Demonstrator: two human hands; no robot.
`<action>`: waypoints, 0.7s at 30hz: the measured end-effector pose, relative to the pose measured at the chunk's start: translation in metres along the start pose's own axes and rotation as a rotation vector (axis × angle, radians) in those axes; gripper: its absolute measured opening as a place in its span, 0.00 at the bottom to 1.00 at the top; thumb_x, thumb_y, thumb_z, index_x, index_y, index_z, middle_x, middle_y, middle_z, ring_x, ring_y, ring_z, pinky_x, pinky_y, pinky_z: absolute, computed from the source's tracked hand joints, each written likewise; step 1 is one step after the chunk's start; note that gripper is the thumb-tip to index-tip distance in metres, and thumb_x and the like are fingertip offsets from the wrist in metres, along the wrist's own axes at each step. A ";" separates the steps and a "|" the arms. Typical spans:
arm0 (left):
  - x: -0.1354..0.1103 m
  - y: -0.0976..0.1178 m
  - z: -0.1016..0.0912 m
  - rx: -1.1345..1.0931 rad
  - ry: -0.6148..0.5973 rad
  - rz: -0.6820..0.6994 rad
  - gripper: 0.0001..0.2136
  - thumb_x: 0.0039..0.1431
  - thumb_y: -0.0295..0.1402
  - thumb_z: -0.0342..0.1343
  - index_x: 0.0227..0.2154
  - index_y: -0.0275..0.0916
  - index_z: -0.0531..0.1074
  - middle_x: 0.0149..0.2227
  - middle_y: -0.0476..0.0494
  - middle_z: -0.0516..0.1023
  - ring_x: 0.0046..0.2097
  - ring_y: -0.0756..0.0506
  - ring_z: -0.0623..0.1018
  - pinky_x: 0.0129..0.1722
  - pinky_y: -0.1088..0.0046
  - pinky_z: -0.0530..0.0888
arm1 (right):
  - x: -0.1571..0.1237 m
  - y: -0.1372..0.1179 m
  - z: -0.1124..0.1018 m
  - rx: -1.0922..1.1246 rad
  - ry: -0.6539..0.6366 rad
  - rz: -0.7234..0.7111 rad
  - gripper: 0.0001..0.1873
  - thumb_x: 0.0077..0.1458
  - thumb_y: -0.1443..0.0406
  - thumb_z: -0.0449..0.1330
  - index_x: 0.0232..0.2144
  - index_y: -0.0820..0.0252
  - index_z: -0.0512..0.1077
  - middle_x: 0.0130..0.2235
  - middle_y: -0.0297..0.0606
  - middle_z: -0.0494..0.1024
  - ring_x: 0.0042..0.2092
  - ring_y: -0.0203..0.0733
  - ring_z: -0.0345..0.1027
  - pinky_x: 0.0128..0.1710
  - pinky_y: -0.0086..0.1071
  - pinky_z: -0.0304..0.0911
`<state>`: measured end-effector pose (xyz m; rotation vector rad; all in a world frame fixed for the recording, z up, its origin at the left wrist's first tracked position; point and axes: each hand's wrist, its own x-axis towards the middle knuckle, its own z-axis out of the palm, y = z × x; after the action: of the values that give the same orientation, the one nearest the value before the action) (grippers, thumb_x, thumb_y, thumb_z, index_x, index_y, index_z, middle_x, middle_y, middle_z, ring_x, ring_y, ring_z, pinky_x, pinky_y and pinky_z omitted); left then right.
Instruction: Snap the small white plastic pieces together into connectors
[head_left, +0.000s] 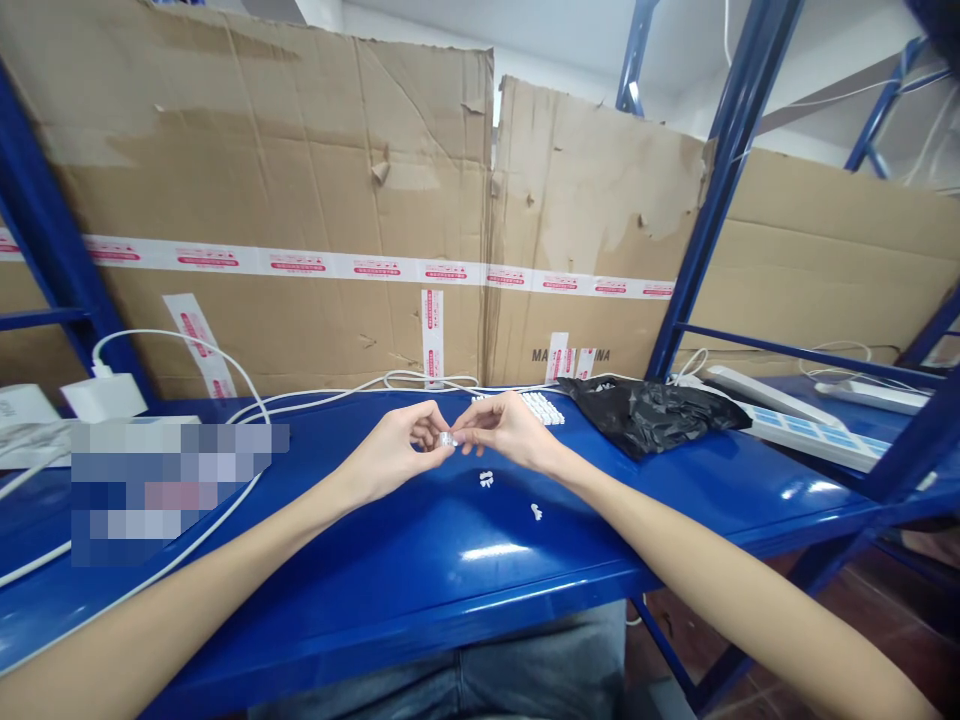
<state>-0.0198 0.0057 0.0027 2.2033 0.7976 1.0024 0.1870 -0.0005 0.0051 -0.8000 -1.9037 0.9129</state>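
Note:
Over the middle of the blue table, my left hand [409, 440] is closed in a pinch on a small silvery, shiny piece [446, 439], too small to name more exactly. Fingertips of my right hand [506, 428] meet at the right end of that piece, also pinched together; whatever lies between them is hidden or too tiny to tell. Below my right hand, a little cluster of white plastic bits [487, 479] rests on the table, and another white bit [536, 512] lies nearer the front edge. Behind my right hand, rows of small white pieces [546, 408] are partly covered.
A crumpled black plastic bag [645, 412] lies to the right, beside long white strips [817, 430]. White chargers [105, 396] and cables stand at left, near a blurred-out patch. Cardboard sheets [300, 180] wall off the back, between blue metal posts [724, 190].

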 end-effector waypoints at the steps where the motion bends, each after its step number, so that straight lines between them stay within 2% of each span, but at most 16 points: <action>1: 0.000 0.000 -0.001 -0.013 -0.007 -0.009 0.09 0.55 0.37 0.63 0.31 0.37 0.71 0.27 0.49 0.77 0.29 0.49 0.75 0.32 0.72 0.73 | 0.000 0.001 0.001 -0.001 -0.005 -0.007 0.14 0.51 0.58 0.71 0.32 0.65 0.81 0.27 0.40 0.81 0.26 0.36 0.73 0.29 0.30 0.70; 5: -0.001 -0.001 -0.004 -0.100 -0.045 -0.063 0.13 0.54 0.39 0.66 0.33 0.37 0.71 0.29 0.46 0.80 0.30 0.47 0.79 0.34 0.69 0.75 | -0.002 -0.001 0.005 0.005 0.035 -0.028 0.11 0.52 0.60 0.70 0.32 0.63 0.79 0.27 0.38 0.81 0.27 0.36 0.74 0.29 0.29 0.69; 9: -0.002 -0.002 -0.007 -0.151 -0.078 -0.082 0.13 0.54 0.39 0.67 0.34 0.37 0.71 0.31 0.44 0.82 0.32 0.46 0.80 0.36 0.68 0.77 | -0.004 -0.002 0.010 0.050 0.048 -0.051 0.14 0.50 0.58 0.71 0.30 0.63 0.77 0.26 0.37 0.79 0.28 0.37 0.74 0.29 0.29 0.69; 14: -0.002 -0.003 -0.011 -0.167 -0.082 -0.060 0.12 0.54 0.38 0.68 0.33 0.37 0.72 0.31 0.45 0.80 0.34 0.46 0.80 0.36 0.69 0.77 | -0.003 0.002 0.015 0.145 0.052 0.017 0.15 0.50 0.58 0.71 0.29 0.63 0.74 0.26 0.37 0.79 0.28 0.38 0.73 0.28 0.30 0.69; 16: -0.003 -0.004 -0.011 -0.174 -0.085 -0.063 0.13 0.54 0.39 0.67 0.34 0.37 0.72 0.31 0.46 0.79 0.34 0.47 0.79 0.35 0.70 0.76 | -0.003 0.001 0.016 0.024 0.063 -0.019 0.09 0.54 0.63 0.68 0.29 0.62 0.73 0.27 0.35 0.78 0.28 0.37 0.72 0.28 0.29 0.67; 18: -0.003 -0.004 -0.011 -0.177 -0.094 -0.071 0.13 0.55 0.40 0.67 0.34 0.37 0.72 0.32 0.47 0.78 0.33 0.47 0.78 0.35 0.71 0.75 | -0.004 0.000 0.016 -0.189 0.078 -0.126 0.04 0.56 0.69 0.64 0.30 0.62 0.73 0.29 0.35 0.77 0.30 0.36 0.70 0.31 0.28 0.64; 21: -0.003 -0.003 -0.013 -0.178 -0.091 -0.059 0.12 0.55 0.39 0.67 0.33 0.38 0.71 0.31 0.48 0.78 0.34 0.47 0.78 0.37 0.70 0.75 | -0.009 -0.002 0.015 -0.508 0.061 -0.355 0.07 0.60 0.74 0.56 0.32 0.61 0.72 0.34 0.37 0.77 0.34 0.36 0.69 0.36 0.29 0.63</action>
<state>-0.0322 0.0091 0.0064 2.0465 0.7002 0.9022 0.1774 -0.0129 -0.0028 -0.7274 -2.1620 0.1838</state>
